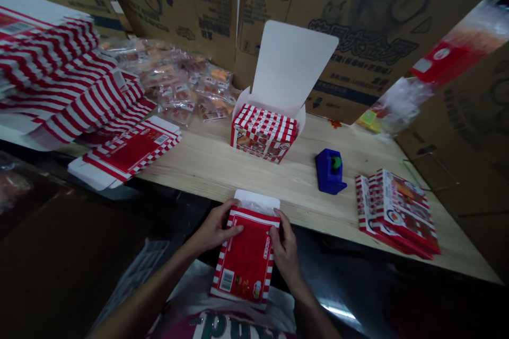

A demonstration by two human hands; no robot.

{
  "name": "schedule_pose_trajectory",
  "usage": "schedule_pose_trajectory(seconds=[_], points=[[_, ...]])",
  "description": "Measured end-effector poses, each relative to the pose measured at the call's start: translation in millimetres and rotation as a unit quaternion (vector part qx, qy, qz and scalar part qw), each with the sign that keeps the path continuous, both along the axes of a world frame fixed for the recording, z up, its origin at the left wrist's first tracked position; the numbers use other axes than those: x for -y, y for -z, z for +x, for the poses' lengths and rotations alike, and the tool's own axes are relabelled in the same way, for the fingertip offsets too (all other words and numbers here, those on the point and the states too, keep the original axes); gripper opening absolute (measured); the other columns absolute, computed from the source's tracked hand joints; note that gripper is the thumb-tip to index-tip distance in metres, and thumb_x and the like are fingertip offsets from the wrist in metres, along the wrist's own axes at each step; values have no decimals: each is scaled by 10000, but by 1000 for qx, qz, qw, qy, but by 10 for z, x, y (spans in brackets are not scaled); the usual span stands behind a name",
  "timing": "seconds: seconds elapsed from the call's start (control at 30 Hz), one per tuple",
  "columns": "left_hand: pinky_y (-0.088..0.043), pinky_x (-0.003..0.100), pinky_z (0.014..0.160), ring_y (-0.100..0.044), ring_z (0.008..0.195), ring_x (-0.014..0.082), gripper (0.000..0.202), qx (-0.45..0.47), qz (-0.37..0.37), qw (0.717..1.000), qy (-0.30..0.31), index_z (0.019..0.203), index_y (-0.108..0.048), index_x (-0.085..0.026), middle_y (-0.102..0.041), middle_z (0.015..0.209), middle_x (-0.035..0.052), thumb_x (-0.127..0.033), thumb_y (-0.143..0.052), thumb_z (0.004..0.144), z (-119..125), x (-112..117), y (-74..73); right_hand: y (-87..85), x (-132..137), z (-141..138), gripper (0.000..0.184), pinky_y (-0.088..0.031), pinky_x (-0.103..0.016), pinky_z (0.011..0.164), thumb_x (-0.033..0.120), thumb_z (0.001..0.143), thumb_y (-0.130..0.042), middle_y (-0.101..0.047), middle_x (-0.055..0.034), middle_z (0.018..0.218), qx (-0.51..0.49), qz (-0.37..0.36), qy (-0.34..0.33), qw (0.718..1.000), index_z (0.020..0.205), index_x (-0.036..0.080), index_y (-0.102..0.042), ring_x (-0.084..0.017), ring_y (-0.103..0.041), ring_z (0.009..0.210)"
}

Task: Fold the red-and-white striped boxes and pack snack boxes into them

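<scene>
Between my two hands is a flat red box [248, 249] with red-and-white striped edges and a barcode. Its white flap stands up at the far end, and clear plastic shows inside the opening. My left hand [220, 226] grips the upper left edge, thumb on the printed face. On the opposite edge, my right hand [284, 241] has its thumb on the face and fingers behind. The box is held in front of the table edge, over my lap. Beyond it stands an open display carton [260, 140] filled with striped boxes [270, 121], its white lid raised.
Folded striped boxes [71, 74] are heaped at the left, with one flat box [133, 149] nearer. Clear-wrapped packets [175, 79] lie behind. A blue tape dispenser [329, 172] and stacked printed boxes [401, 212] sit rightward on the wooden table [199, 169]. Large brown cartons [191, 5] wall the back.
</scene>
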State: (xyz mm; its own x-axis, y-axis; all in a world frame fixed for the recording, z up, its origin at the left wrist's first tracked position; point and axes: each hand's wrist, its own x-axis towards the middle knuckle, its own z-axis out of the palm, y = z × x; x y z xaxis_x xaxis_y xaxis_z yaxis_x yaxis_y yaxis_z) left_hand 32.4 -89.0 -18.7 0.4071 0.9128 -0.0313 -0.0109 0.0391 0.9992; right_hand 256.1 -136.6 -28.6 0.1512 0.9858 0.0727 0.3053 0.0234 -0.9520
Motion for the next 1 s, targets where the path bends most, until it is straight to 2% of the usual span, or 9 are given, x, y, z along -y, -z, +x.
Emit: schedule_pose_trajectory(seconds=[0.17, 0.33, 0.4, 0.53, 0.63, 0.73, 0.8, 0.9, 1.0], points=[[-471, 266, 775, -585, 844, 171, 239, -46, 50, 998, 6, 983, -592, -169, -618, 927, 41, -357, -647, 846, 7, -44, -51, -34, -70, 20, 140, -462, -285, 818, 315, 913, -543, -653, -22, 925, 8, 40, -21, 999, 956, 218, -634, -184, -611, 878], [-428, 264, 803, -553, 874, 169, 179, -23, 95, 995, -22, 802, -608, -163, -588, 908, 38, -330, -611, 865, 38, -73, -126, -150, -102, 24, 179, -414, -274, 772, 255, 929, -523, -587, -10, 846, -11, 58, -50, 997, 772, 208, -594, -168, -556, 836], [-414, 245, 745, -530, 801, 148, 218, 2, 67, 997, -38, 718, -576, -158, -563, 828, 16, -329, -634, 839, 67, -74, -144, -181, -118, 21, 219, -401, -277, 762, 255, 930, -523, -575, -15, 845, -12, 56, -50, 997, 723, 201, -569, -169, -541, 832], [-312, 202, 536, -364, 540, 82, 341, 65, -92, 986, -123, 582, -436, -172, -417, 577, -56, -352, -650, 777, 172, -77, -193, -226, -154, -7, 255, -387, -269, 715, 275, 927, -525, -527, 3, 778, -24, 48, -45, 998, 682, 202, -525, -156, -506, 755], [-291, 197, 503, -327, 498, 72, 300, 72, -126, 976, -160, 578, -436, -176, -404, 532, -70, -306, -656, 735, 243, -110, -252, -251, -169, -26, 235, -386, -261, 680, 296, 920, -536, -512, 18, 734, -40, 37, -28, 998, 702, 207, -532, -150, -492, 709], [-338, 200, 536, -417, 552, 90, 212, 64, -112, 979, -158, 636, -552, -157, -487, 587, -46, -305, -659, 745, 264, -136, -276, -254, -170, -26, 163, -403, -263, 711, 308, 908, -556, -562, 12, 775, -48, 30, 3, 998, 781, 214, -598, -157, -521, 740], [-392, 213, 593, -506, 647, 118, 192, 55, -89, 984, -146, 783, -665, -150, -591, 709, -7, -342, -655, 780, 252, -129, -254, -242, -166, -11, 136, -416, -279, 798, 316, 904, -558, -612, -11, 899, -57, 29, 11, 998, 906, 227, -660, -177, -554, 859], [-444, 243, 682, -584, 780, 157, 260, 51, -61, 991, -111, 939, -728, -165, -672, 880, 43, -381, -637, 826, 203, -104, -187, -214, -168, 32, 198, -404, -313, 899, 334, 901, -557, -621, -34, 1033, -85, 4, -34, 996, 1013, 247, -696, -210, -551, 1018], [-456, 255, 709, -607, 791, 165, 231, 59, -48, 995, -68, 889, -742, -166, -685, 864, 49, -373, -672, 813, 131, -118, -145, -188, -205, 82, 162, -420, -305, 823, 361, 875, -599, -614, -21, 911, -105, -25, -78, 991, 868, 233, -698, -204, -561, 909]])
